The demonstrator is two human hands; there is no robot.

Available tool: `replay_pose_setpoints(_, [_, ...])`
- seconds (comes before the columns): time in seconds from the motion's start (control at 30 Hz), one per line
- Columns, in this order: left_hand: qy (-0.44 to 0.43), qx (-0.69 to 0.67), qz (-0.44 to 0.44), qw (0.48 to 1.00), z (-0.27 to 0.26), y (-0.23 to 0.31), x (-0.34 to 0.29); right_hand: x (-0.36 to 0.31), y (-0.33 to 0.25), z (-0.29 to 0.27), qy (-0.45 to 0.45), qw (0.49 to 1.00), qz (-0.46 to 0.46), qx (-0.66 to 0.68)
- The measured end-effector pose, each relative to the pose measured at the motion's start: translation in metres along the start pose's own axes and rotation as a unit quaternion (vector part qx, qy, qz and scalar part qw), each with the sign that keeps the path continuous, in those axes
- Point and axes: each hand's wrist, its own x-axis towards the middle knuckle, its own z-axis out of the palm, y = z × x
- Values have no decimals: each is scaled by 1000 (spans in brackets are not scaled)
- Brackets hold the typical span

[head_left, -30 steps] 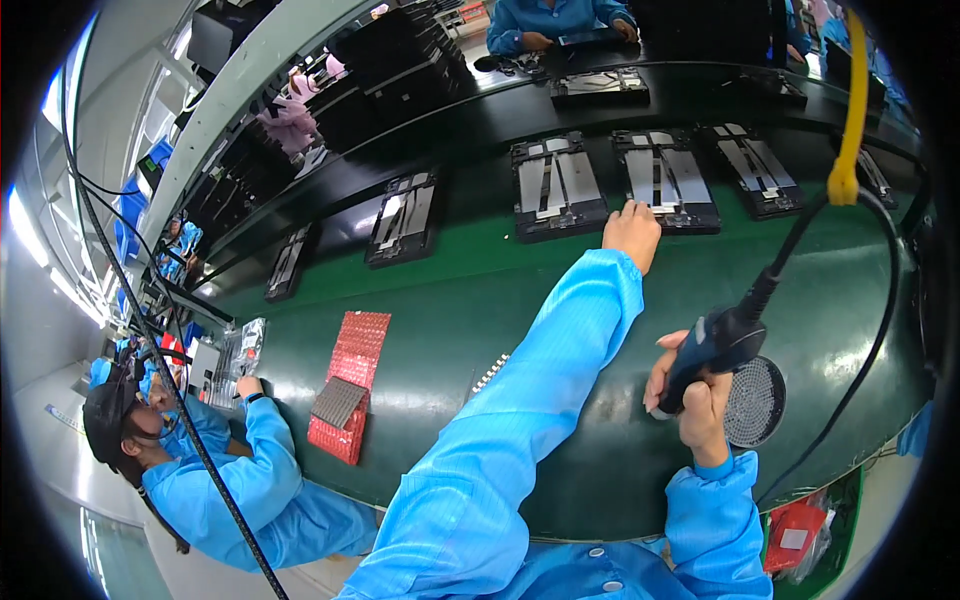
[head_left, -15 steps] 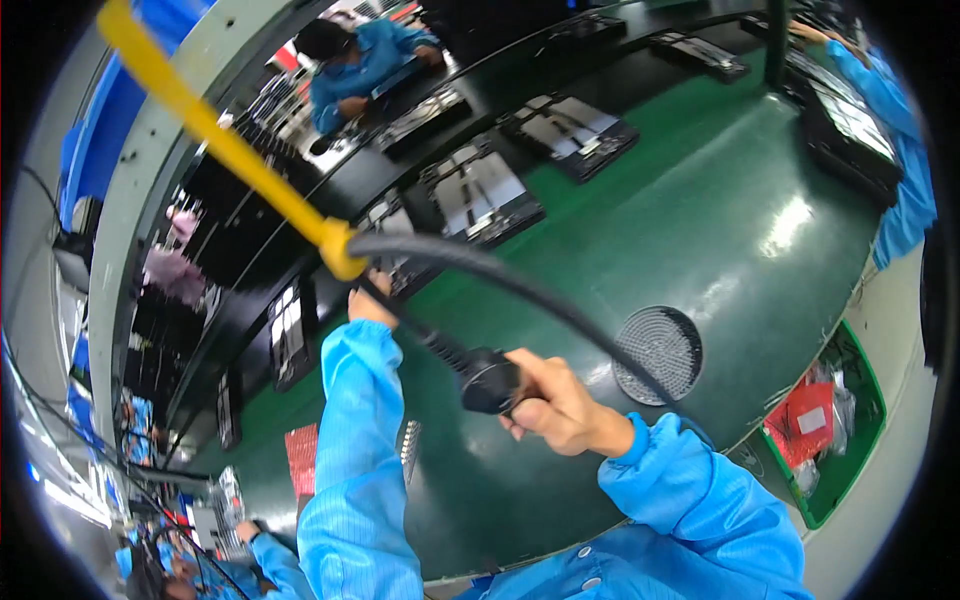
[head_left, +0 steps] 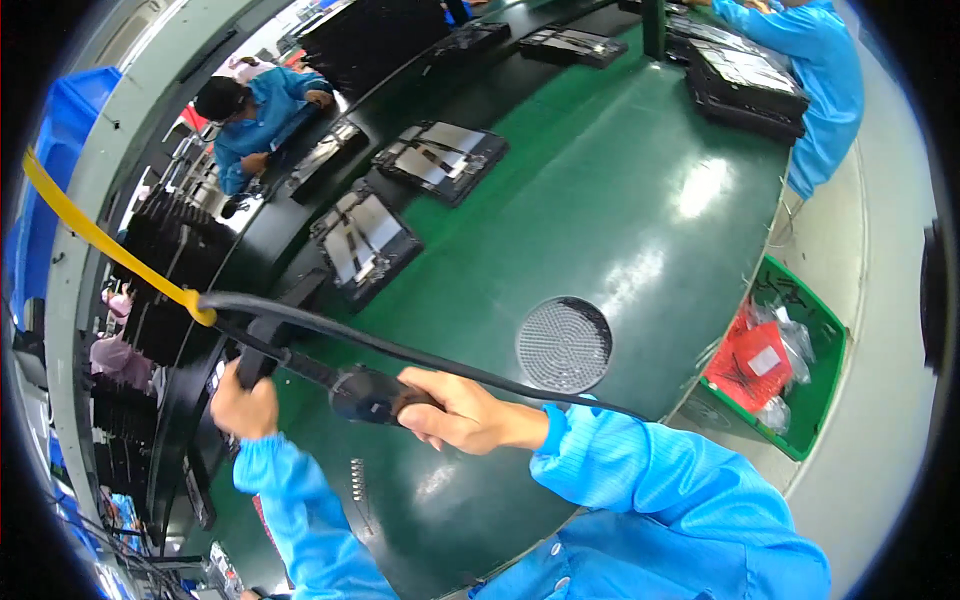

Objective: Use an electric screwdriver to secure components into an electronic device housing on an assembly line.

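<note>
Our left hand (head_left: pixel 245 410), curled, grips a dark slim unit (head_left: pixel 256 367), now tipped edge-on, flat earlier | right hand (head_left: pixel 455 410) wraps a black handheld tool (head_left: pixel 368 394) | we've both hands occupied

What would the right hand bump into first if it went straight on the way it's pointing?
Beyond the corded handheld tool in the right hand, probably the left hand or the dark panel it holds; depth is unclear.

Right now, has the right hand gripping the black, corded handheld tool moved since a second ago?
Yes: judged against the round, grey, textured disc on the green tabletop, the right hand has shifted left, away from it.
</note>
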Motion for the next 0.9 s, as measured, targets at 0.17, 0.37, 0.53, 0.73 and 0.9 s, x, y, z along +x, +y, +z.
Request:
replay_pose_setpoints(0.17, [109,-155,135,973,-54,42,-72,3,-19,-16,75,997,-16,-21])
replay_pose_setpoints(0.37, [-17,-123,212,969,-89,111,-147,0,-50,-48,214,969,-122,22])
replay_pose_setpoints(0.53, [-197,-166,217,942,-106,136,-204,-7,-61,-90,265,953,-145,-30])
replay_pose_setpoints(0.73, [-265,-286,186,902,-90,152,-246,-8,-53,-100,274,945,-159,-78])
replay_pose_setpoints(0.9, [-243,-327,154,900,-78,171,-240,-1,-47,-99,272,948,-144,-87])
